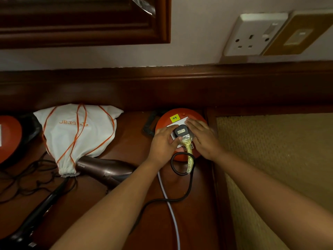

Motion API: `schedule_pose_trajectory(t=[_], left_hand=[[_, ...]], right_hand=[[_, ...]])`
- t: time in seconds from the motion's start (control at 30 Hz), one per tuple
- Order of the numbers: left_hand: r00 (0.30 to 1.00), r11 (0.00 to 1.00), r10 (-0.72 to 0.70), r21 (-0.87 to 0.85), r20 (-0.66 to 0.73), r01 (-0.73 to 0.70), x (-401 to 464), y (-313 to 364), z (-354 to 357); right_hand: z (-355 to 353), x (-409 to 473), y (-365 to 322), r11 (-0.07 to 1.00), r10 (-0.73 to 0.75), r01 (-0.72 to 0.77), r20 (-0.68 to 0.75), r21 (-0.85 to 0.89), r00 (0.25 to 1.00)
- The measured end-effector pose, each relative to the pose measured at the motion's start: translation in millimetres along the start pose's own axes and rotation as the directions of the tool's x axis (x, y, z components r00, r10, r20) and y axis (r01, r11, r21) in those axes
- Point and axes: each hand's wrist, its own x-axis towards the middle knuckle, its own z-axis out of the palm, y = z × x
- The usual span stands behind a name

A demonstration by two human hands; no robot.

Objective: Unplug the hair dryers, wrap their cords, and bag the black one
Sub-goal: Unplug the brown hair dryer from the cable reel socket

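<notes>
Far left of both hands: white drawstring bag [77,134], a brown hair dryer [106,169] sticking out beside it, black hair dryer [41,206] lower left with loose cord. Left hand [163,143] pinches the black plug [181,131], seated in an orange extension reel [180,114]. Right hand [202,137] lies flat, fingers spread, pressing on the reel just right of the plug. Plug likely rigid and stiff in its socket; grip its body, not the taped cord [189,154], which looks soft and bendy.
</notes>
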Motion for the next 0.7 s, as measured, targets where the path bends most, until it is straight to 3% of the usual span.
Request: schedule_pose_trajectory(t=[0.23, 0.4, 0.53, 0.7], left_hand=[[0.997, 1.000, -0.011, 0.018, 0.081, 0.009, 2.2, 2.5, -7.9], [0.972, 0.997, -0.079, 0.009, 0.221, 0.079, 2.3, 5.4, -26.8], [0.975, 0.980, -0.008, 0.198, 0.221, -0.037, -1.9, -2.3, -33.4], [0.953, 0.927, -0.030, 0.364, 0.302, -0.086, -0.5, -19.1, -28.6]], right_hand=[[-6.6, 2.0, -10.7, 0.981, 0.084, -0.082, -0.005, 0.178, 0.996], [-19.2, -4.0, -34.9, 0.860, 0.257, -0.232, 0.007, 0.455, 0.966], [-20.1, -11.8, -53.2, 0.865, 0.287, -0.233, -0.056, 0.444, 0.956], [-10.5, -8.1, -66.3, 0.917, 0.284, -0.242, -0.092, 0.318, 0.954]])
